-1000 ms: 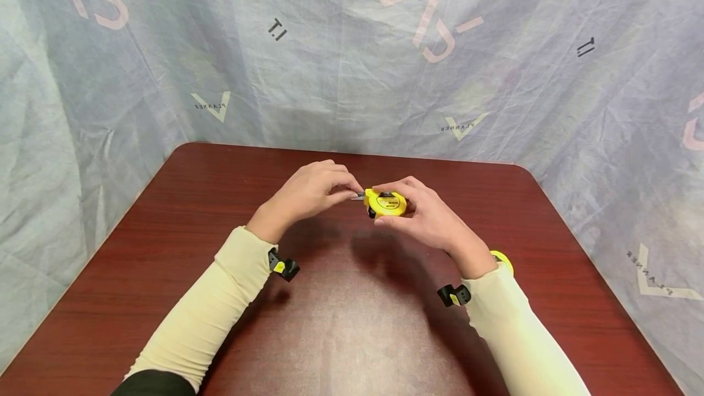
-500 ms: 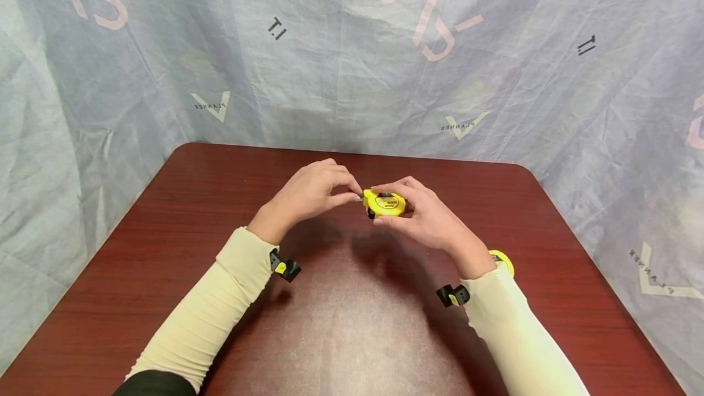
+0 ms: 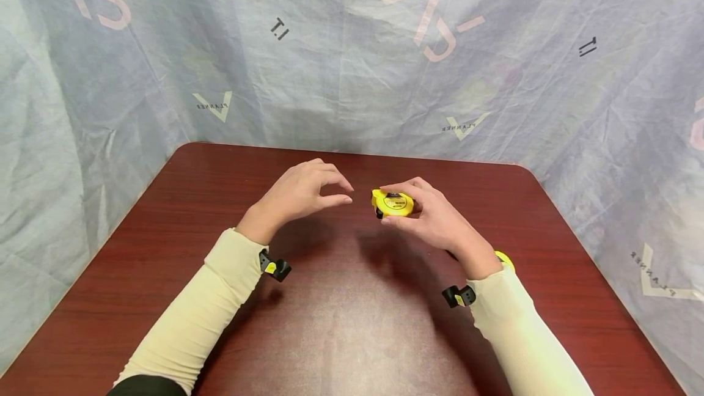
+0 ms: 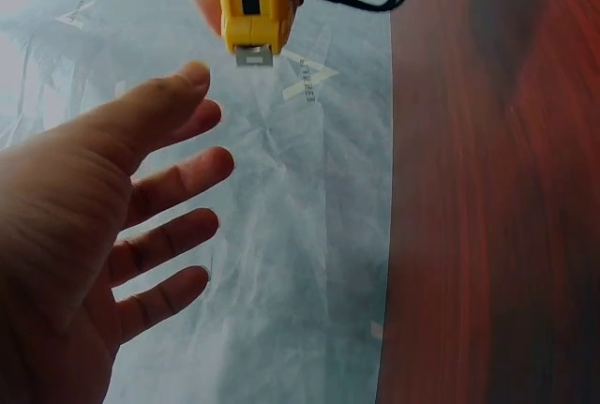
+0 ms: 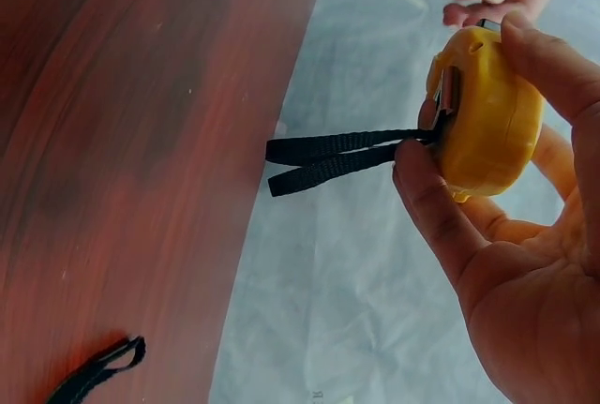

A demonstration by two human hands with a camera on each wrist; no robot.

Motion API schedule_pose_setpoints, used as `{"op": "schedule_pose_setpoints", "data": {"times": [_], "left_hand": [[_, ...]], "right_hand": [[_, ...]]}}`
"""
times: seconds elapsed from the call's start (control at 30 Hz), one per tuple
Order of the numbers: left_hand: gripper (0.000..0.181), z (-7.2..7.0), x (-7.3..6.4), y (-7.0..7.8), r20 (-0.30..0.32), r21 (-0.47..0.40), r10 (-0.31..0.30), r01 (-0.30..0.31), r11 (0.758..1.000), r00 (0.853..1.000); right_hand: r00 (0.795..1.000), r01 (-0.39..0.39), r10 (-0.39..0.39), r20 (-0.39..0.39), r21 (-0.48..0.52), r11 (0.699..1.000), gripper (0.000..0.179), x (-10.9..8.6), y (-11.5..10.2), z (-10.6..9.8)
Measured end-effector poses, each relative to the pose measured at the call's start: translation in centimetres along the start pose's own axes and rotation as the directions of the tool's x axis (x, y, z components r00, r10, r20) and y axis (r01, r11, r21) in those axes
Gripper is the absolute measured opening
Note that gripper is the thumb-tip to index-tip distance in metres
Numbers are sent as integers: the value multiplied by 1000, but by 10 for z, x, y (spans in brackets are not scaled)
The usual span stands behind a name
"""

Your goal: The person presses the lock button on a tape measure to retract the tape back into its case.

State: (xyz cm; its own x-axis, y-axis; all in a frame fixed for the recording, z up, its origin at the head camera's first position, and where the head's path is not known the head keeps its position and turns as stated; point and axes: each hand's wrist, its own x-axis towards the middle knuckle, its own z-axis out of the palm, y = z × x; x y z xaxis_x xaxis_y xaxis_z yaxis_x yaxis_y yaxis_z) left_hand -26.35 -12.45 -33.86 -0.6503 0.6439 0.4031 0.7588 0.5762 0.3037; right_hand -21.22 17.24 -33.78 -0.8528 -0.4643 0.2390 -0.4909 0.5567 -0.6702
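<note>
My right hand [image 3: 431, 216] grips a yellow tape measure [image 3: 397, 203] above the table, thumb on one side and fingers on the other. A black wrist strap [image 5: 337, 153] loops out from its case. The metal end hook [image 4: 254, 55] sits right at the case's mouth in the left wrist view. To the left, my left hand [image 3: 299, 194] hovers with fingers apart and loosely bent, holding nothing. A gap separates its fingertips from the tape measure.
A second yellow round object [image 3: 504, 260] lies on the reddish-brown table [image 3: 324, 335], mostly hidden behind my right wrist. Another black strap [image 5: 103, 366] rests on the table in the right wrist view. A grey printed sheet [image 3: 341, 66] hangs behind the table.
The short bit of tape blade showing at the mouth has gone in. My left hand has let go of the end and moved left; the tape measure has shifted slightly right.
</note>
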Motion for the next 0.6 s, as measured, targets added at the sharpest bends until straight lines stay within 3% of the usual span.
{"op": "schedule_pose_setpoints", "data": {"times": [0.13, 0.27, 0.43, 0.6], "left_hand": [[23, -4, -7, -7, 40, 18, -56, 55, 998, 998], [29, -8, -16, -14, 94, 48, -135, 131, 990, 986], [39, -14, -26, -23, 141, 82, -203, 193, 978, 969], [42, -21, -35, -34, 138, 119, -247, 232, 965, 959]], "right_hand": [[1000, -17, 17, -1, 15, 1000, 56, -2, 3, -4], [999, -39, 39, -2, 30, 999, 57, -6, 6, -11], [999, -51, 50, -6, -68, 996, 57, -10, 14, -27], [995, -96, 94, -18, -142, 985, 57, -15, 25, -45]]}}
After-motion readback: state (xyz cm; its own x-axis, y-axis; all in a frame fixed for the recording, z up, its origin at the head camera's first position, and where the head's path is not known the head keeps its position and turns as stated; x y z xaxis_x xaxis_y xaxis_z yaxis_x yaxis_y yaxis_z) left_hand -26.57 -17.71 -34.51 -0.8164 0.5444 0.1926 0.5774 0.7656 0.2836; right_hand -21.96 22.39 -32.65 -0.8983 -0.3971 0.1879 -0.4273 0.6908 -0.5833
